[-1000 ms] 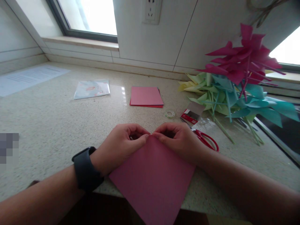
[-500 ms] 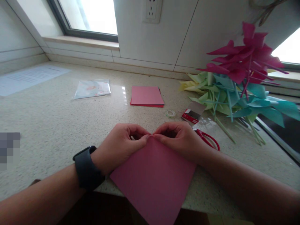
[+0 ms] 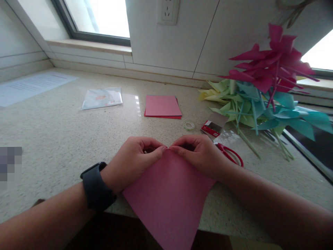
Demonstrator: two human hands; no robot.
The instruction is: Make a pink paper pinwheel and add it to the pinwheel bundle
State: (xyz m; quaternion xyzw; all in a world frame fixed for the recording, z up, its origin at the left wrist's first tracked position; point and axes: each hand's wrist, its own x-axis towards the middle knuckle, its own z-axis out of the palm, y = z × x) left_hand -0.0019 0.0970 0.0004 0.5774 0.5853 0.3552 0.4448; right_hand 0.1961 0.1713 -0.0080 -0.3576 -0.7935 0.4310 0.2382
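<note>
A: Both hands pinch the far corner of the pink paper sheet (image 3: 169,198) – left hand (image 3: 132,161) and right hand (image 3: 199,152), fingertips closed on it. The sheet hangs over the countertop (image 3: 57,139) edge.

B: Risk – it can slide, so the corners misalign.

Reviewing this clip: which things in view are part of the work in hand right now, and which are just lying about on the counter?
In hand:
- pink square paper sheet, far corner pinched
- left hand
- right hand

Lying about:
- stack of pink and red paper squares
- red-handled scissors
- small roll of clear tape
- red and white small box
- pile of paper pinwheels
- clear plastic packet
- printed white sheet
</note>
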